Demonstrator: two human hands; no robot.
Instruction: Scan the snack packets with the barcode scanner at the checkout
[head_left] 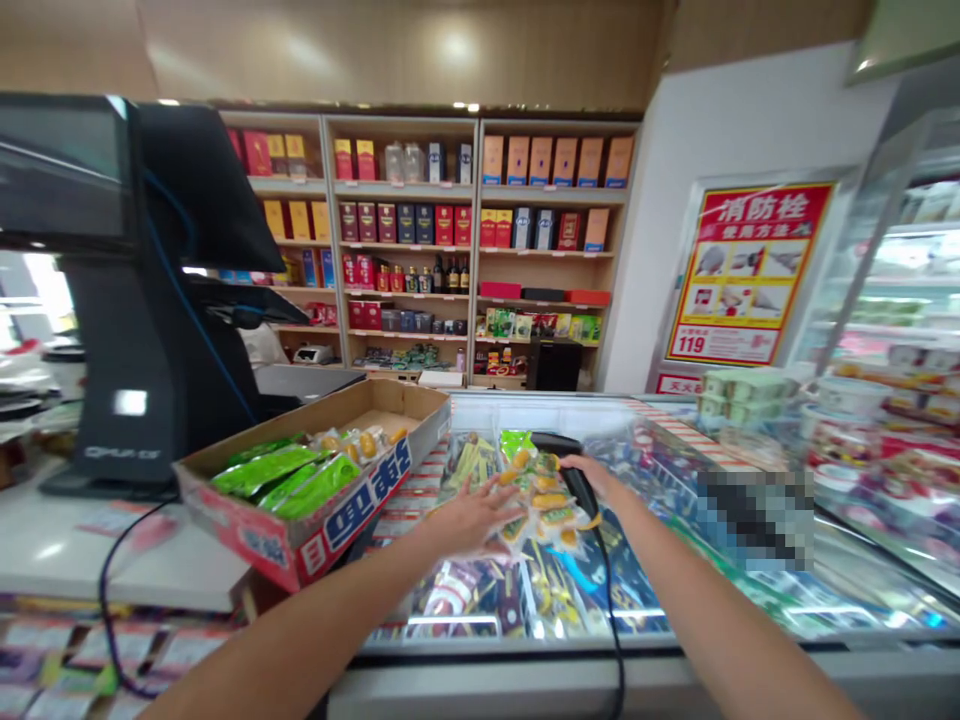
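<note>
Clear packets of short yellow sausage-like snacks (551,500) lie in a bunch on the glass top of the chest freezer (420,655). Over their left side my left hand (474,515) is spread, fingers apart and touching the packets. My right hand (592,478) has its fingertips closed on the upper right edge of a packet. A black handheld scanner (559,442) with a cable lies beside and partly behind the packets, close to my right hand. Just behind them is a bright green packet (516,441).
An open cardboard box (300,555) of green packets and yellow snacks stands left, beside a black checkout terminal (150,350). Egg cartons (742,395) and tubs (844,430) are stacked right. Shelves of boxed goods (409,225) line the back. The scanner cable hangs over the freezer's front.
</note>
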